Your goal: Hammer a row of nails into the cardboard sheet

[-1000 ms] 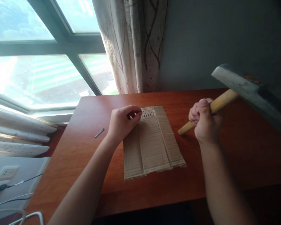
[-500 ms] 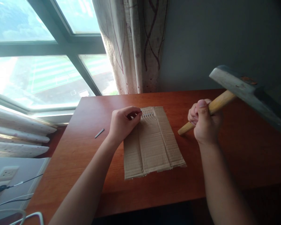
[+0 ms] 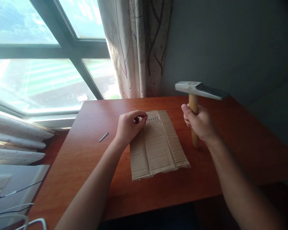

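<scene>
Hammer (image 3: 193, 101), grey steel on pale wood, gripped in right hand (image 3: 201, 120). Left hand (image 3: 129, 125) narrowed at brown cardboard sheet (image 3: 161, 143), contents unclear; steadiness advisable.

The cardboard sheet (image 3: 160, 147) lies on the tabletop (image 3: 74, 166), the left hand (image 3: 131, 127) over its far left corner. A loose nail (image 3: 103, 137) lies left, the hammer (image 3: 194, 99) in the right hand (image 3: 199, 123) is right, and the curtain (image 3: 136, 57) hangs behind.

1. 2 bare hands: left hand (image 3: 130, 127), right hand (image 3: 199, 120).
2. 1 pale-wooden-handled grey metal hammer (image 3: 193, 99).
3. 1 brown corrugated cardboard sheet (image 3: 158, 147).
4. Loose slim grey metal nails (image 3: 103, 137): 1 or 2, unclear.
5. 1 reddish-brown wooden table (image 3: 79, 163).
6. 2 pale patterned fabric curtains (image 3: 134, 48).
</scene>
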`<control>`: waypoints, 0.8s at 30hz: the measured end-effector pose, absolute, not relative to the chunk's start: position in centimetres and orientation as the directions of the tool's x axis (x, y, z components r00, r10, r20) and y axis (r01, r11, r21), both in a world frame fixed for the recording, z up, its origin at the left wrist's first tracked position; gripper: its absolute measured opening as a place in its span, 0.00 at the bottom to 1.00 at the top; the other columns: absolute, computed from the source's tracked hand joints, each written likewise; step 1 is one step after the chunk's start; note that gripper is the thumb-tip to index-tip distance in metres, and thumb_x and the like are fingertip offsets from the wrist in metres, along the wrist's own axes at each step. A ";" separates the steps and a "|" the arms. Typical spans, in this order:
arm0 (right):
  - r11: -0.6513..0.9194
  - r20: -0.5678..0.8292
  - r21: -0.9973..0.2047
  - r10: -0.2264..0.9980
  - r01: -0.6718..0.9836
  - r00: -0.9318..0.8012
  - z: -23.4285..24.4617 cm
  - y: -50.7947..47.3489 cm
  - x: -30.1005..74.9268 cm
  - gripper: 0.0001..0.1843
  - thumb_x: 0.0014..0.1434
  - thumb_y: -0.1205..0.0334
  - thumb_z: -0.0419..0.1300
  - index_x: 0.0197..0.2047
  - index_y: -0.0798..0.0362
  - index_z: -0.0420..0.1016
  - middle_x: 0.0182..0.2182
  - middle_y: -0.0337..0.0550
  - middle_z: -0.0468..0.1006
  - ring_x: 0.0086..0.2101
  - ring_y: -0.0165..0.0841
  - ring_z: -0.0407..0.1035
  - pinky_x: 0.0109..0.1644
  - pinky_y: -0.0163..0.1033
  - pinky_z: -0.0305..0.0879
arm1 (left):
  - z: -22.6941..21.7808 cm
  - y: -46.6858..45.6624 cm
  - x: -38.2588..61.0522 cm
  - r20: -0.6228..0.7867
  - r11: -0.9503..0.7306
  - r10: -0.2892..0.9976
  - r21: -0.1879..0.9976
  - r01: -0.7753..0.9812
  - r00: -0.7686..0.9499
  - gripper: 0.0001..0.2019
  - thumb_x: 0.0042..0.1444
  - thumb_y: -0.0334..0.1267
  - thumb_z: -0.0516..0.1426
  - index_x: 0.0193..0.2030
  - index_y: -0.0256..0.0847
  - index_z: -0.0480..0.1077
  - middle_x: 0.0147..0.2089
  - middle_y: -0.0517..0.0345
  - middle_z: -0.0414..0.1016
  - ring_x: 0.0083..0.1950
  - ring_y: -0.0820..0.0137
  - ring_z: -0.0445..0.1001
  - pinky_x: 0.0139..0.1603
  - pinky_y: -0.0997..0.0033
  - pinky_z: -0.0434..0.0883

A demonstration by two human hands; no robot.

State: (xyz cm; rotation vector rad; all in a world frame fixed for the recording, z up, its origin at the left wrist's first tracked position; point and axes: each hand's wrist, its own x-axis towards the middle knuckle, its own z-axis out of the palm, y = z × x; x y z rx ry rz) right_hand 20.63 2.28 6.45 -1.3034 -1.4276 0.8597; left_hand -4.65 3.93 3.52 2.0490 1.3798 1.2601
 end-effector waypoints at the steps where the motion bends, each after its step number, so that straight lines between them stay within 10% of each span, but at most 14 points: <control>1: 0.158 0.173 -0.916 0.985 0.369 0.007 6.6 2.3 20.7 0.27 0.60 0.36 0.58 0.26 0.49 0.58 0.20 0.32 0.58 0.19 0.25 0.52 0.22 0.35 0.47 | 3.5 3.9 -4.6 0.469 -0.454 0.875 0.706 0.544 0.120 0.03 0.54 0.35 0.62 0.32 0.40 0.77 0.27 0.62 0.77 0.25 0.77 0.68 0.28 0.78 0.67; 10: 0.306 0.076 -0.615 0.940 0.727 -0.332 9.5 2.3 18.8 0.29 0.64 0.35 0.51 0.25 0.51 0.60 0.20 0.33 0.60 0.23 0.27 0.54 0.28 0.37 0.47 | 3.0 4.0 -4.5 0.455 -0.437 0.884 0.722 0.537 0.107 0.05 0.55 0.37 0.61 0.34 0.41 0.79 0.28 0.61 0.78 0.26 0.75 0.71 0.30 0.76 0.70; 24: 0.270 -0.027 -0.671 0.922 0.691 -0.387 11.5 2.1 18.0 0.29 0.66 0.36 0.49 0.27 0.52 0.65 0.21 0.37 0.66 0.23 0.28 0.59 0.27 0.37 0.51 | 3.0 4.1 -4.4 0.439 -0.424 0.891 0.722 0.547 0.112 0.06 0.55 0.37 0.61 0.35 0.41 0.80 0.27 0.61 0.78 0.26 0.74 0.71 0.29 0.75 0.68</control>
